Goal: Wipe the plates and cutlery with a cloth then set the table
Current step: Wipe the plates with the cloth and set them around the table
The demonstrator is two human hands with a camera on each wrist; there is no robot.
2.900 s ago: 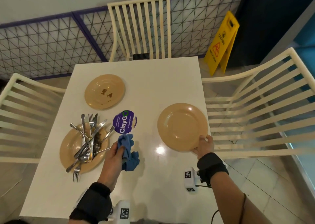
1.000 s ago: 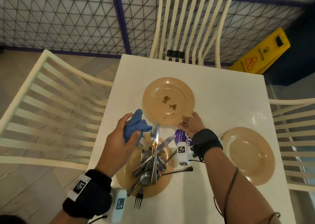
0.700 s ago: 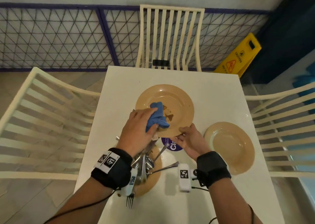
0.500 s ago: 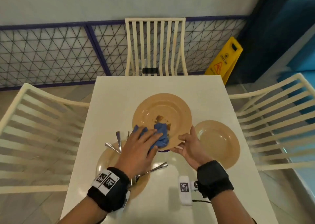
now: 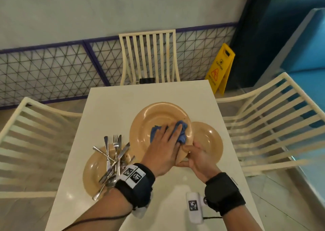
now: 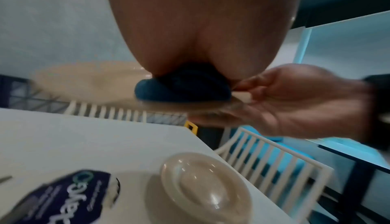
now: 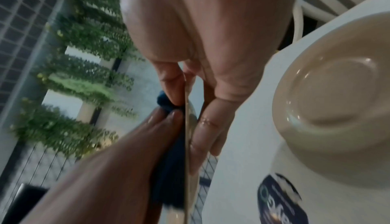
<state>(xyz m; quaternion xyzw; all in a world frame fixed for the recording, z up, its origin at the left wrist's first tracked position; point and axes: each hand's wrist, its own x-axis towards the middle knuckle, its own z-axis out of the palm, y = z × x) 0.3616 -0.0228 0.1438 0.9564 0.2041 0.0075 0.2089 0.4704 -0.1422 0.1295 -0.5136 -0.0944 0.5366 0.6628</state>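
A tan plate (image 5: 154,120) is held tilted above the white table (image 5: 123,97). My right hand (image 5: 197,153) pinches its near right rim, thumb on top and fingers (image 7: 211,127) underneath. My left hand (image 5: 171,135) lies flat with straight fingers, pressing a crumpled blue cloth (image 5: 182,130) onto the right part of the plate's face. The cloth (image 6: 181,87) bulges under the palm in the left wrist view. A second tan plate (image 5: 209,141) lies on the table, partly hidden behind the held one. A third plate (image 5: 93,167) at the left carries a heap of cutlery (image 5: 114,158).
Cream slatted chairs stand at the far side (image 5: 149,55), the left (image 5: 35,142) and the right (image 5: 272,125) of the table. A round purple sticker (image 6: 69,197) lies on the tabletop under the held plate. A yellow wet-floor sign (image 5: 219,69) stands beyond the far right corner.
The left hand has swept the cloth from the plate's near middle to its right side, over the brown stain. The right hand keeps hold of the rim.
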